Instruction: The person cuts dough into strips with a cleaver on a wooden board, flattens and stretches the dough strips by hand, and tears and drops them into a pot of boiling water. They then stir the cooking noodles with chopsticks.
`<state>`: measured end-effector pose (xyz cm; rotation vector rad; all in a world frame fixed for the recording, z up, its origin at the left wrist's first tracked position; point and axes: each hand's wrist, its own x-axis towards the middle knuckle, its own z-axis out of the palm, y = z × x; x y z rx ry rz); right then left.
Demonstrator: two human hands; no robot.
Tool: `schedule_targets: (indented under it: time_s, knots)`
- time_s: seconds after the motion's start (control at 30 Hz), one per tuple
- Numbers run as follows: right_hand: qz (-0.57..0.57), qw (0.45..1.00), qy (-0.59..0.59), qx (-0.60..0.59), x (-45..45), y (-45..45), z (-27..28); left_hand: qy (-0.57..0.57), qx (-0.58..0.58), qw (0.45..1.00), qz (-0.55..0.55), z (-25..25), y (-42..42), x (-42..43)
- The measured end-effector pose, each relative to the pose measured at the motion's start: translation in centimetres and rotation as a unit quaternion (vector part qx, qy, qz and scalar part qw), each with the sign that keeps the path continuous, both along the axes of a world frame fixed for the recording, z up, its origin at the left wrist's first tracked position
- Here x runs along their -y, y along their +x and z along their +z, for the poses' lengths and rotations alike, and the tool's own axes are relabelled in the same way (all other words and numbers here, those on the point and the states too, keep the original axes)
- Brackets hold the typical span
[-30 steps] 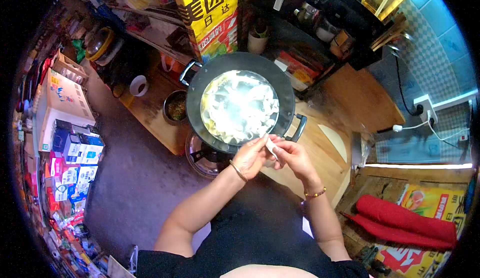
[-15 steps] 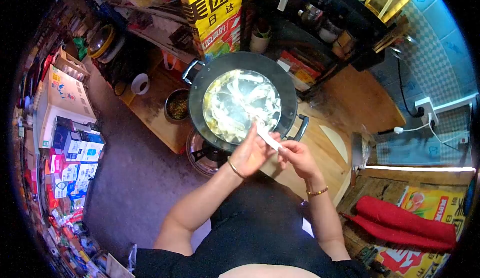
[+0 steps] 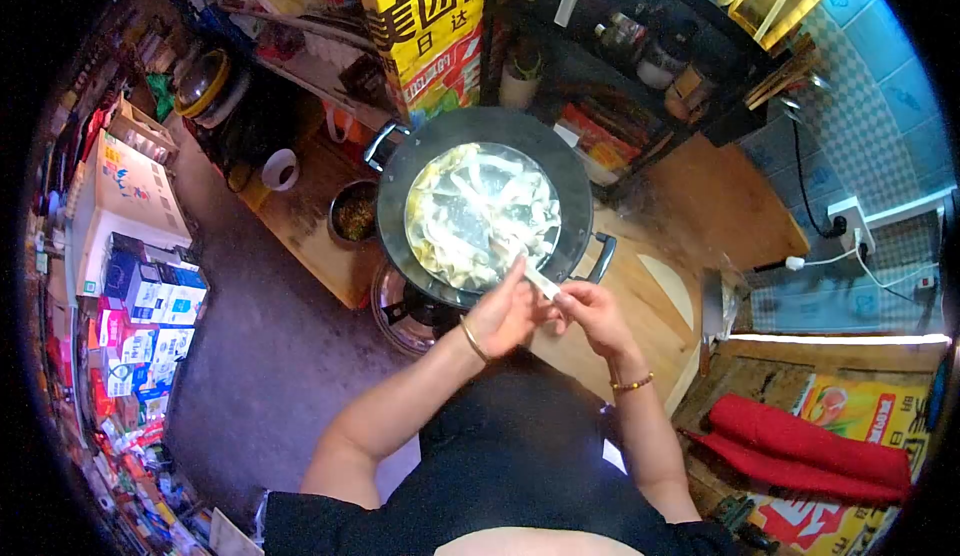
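A large black wok (image 3: 395, 226) holds bright, cloudy liquid with flat white noodle pieces (image 3: 475, 211) in it. Above its near rim, both my hands are on a pale dough strip (image 3: 541, 282). My left hand (image 3: 503, 311) has its thumb and fingers closed around the strip's wok-side part. The other end is pinched between the thumb and fingers of my right hand (image 3: 592, 313). The strip slants between the two hands; its part inside the left hand is hidden.
Left of the wok, a bowl of chopped seasoning (image 3: 353, 211) and a white cup (image 3: 281, 169) stand on a wooden surface. A wooden board (image 3: 625, 286) lies to the right, near a cleaver (image 3: 712, 301). Red cloth (image 3: 805, 446) lies at lower right. Boxes (image 3: 150, 296) are stacked at left.
My left hand has shifted slightly right and down, closer to the right hand. The right hand has barely moved. Less of the dough strip shows between them.
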<state>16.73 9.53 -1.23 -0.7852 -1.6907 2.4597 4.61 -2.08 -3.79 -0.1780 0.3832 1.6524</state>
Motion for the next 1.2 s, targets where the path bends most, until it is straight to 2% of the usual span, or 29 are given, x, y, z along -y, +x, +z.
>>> schedule_targets:
  time_s: [0.03, 0.07, 0.1, 0.17, 0.23, 0.3, 0.37, 0.43, 0.47, 0.5, 0.57, 0.63, 0.7, 0.73, 0.77, 0.87, 1.03, 1.07, 1.1, 1.17, 1.2]
  knots:
    - [0.0, 1.0, 0.001, -0.003, 0.1, -0.3, 0.1, 0.06, 0.007, 0.997, -0.05, -0.3, 0.5, 0.3]
    - [0.016, 0.999, 0.021, 0.019, 0.2, -0.5, 0.2, 0.014, -0.033, 0.999, -0.035, -0.6, 0.9, 0.2]
    - [0.032, 0.998, 0.041, 0.042, 0.3, -0.5, 0.3, 0.014, -0.033, 0.999, -0.037, 0.0, 0.8, 0.2]
    - [0.019, 0.998, 0.037, 0.051, 0.2, 0.1, 0.5, -0.116, -0.181, 0.974, 0.074, 1.3, 0.5, -0.2]
    - [0.08, 0.991, 0.098, 0.051, -0.4, 1.2, 0.3, -0.136, -0.159, 0.974, 0.086, 2.4, -0.3, -0.1]
    - [0.071, 0.99, 0.105, 0.058, -0.6, 2.1, 0.4, -0.151, -0.164, 0.967, 0.12, 2.8, -1.4, 0.0]
    - [0.021, 0.997, 0.028, 0.069, -0.8, 2.8, 0.4, -0.151, -0.162, 0.966, 0.133, 3.0, -2.3, 0.0]
    - [0.007, 0.998, 0.026, 0.051, -0.7, 2.7, -0.1, -0.146, -0.171, 0.955, 0.191, 2.3, -2.6, -0.1]
    - [-0.008, 1.0, 0.003, 0.016, -0.5, 2.4, -0.2, -0.114, -0.107, 0.967, 0.203, 1.8, -2.4, -0.4]
    - [-0.022, 0.999, -0.018, -0.019, -0.2, 1.9, -0.2, -0.113, -0.073, 0.979, 0.151, 2.1, -1.6, -0.3]
    - [-0.021, 0.999, -0.026, -0.008, 0.2, 0.9, 0.2, -0.027, 0.009, 1.0, -0.008, -0.5, 0.0, 0.2]
    - [0.026, 0.998, 0.047, 0.038, 0.3, 0.4, 0.2, -0.04, 0.006, 0.999, -0.005, 0.9, 0.3, 0.1]
    - [0.026, 0.995, 0.085, 0.037, 0.3, 0.9, -0.5, -0.1, -0.067, 0.989, 0.092, 0.5, -0.5, -0.2]
    - [0.028, 0.991, 0.124, 0.036, 0.2, 1.2, -0.8, -0.108, -0.097, 0.984, 0.1, 0.5, -1.4, 0.0]
    - [0.03, 0.991, 0.126, 0.037, 0.1, 1.6, -0.8, -0.13, -0.072, 0.983, 0.104, 0.6, -2.0, -0.1]
    - [0.03, 0.995, 0.072, 0.069, -0.5, 2.8, -0.3, -0.142, -0.094, 0.977, 0.126, 1.8, -3.3, 0.1]
    - [0.007, 1.0, 0.004, 0.03, -0.9, 3.4, -0.6, -0.142, -0.173, 0.958, 0.182, 1.7, -4.6, -0.2]
    - [0.0, 1.0, 0.006, 0.006, -0.7, 3.0, -0.5, -0.113, -0.144, 0.969, 0.167, 0.9, -3.8, -0.5]
    - [-0.007, 1.0, 0.008, -0.02, -0.6, 2.3, -0.5, -0.096, -0.098, 0.989, 0.048, 0.5, -3.0, -0.3]
    - [0.003, 0.999, 0.011, -0.031, -0.4, 1.2, -0.3, -0.05, -0.015, 0.996, -0.07, -1.4, -0.8, 0.1]
    - [0.01, 1.0, 0.015, -0.012, -0.2, 0.8, -0.1, -0.054, -0.042, 0.996, -0.057, -0.4, 0.2, 0.0]
